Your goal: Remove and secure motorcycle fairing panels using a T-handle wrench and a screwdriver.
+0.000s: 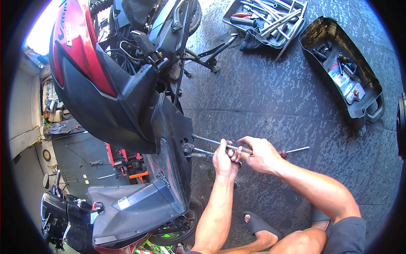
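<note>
Head view: at centre, the left hand (pixel 225 161) curls its fingers round a metal rod (pixel 207 139); the right hand (pixel 263 156) pinches its rear end, right of a scooter (pixel 122 99).

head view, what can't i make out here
All in the head view:
Metal rod: its near end is covered by the right hand; what its tip meets at the black panel is too small to tell.
Red-handled tool: partly behind the right hand, so held or lying is unclear.
Small parts in the black tub: too small to identify.
Red panel: cut off by the top edge.
</note>
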The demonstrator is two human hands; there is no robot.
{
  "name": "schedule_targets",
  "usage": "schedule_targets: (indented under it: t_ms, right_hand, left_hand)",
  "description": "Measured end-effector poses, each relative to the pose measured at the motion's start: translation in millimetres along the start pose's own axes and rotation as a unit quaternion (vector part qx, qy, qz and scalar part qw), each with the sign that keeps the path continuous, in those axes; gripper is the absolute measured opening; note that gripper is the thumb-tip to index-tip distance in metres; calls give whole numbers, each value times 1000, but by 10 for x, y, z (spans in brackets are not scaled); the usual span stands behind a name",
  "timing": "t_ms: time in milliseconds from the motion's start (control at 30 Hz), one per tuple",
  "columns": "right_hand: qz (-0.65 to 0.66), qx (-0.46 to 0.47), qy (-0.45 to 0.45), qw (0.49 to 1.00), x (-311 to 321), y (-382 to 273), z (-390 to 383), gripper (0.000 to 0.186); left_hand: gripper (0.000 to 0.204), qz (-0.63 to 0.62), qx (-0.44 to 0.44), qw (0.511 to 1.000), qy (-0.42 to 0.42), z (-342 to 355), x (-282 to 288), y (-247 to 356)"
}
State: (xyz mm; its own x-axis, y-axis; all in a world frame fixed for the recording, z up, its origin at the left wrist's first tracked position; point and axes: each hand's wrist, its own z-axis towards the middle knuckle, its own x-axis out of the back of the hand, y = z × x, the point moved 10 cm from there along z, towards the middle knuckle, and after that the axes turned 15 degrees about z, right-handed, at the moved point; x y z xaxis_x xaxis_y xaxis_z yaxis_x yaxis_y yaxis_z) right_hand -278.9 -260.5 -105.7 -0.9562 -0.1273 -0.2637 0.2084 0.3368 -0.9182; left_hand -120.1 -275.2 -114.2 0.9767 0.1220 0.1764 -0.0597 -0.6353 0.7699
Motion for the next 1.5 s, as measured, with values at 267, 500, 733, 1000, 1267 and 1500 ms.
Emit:
schedule_targets:
  t_ms: [267, 500, 733, 1000, 1267, 1500]
  right_hand:
    - [233, -89, 147, 957, -49, 105, -123, 43]
    - [247, -79, 185, 948, -179, 394, -191, 47]
    - [298, -65, 169, 937, -285, 371, -179, 43]
    - [346, -111, 62, 930, -230, 231, -254, 35]
    - [-296, 205, 154, 920, 1094, -955, -335, 16]
    - [-694, 125, 313, 637, 3089, -1121, 1028, 21]
  left_hand:
    - [47, 207, -60, 976, -19, -347, 384, -185]
    - [46, 495, 44, 868, 6, -1188, 1536, -738]
    - [44, 462, 230, 846, 131, -2271, 3185, -1554]
    - [43, 319, 255, 898, 162, -2919, 3305, -2107]
    - [31, 480, 178, 852, 110, -2728, 3196, -2208]
    - [20, 537, -99, 831, 106, -2190, 2635, -1025]
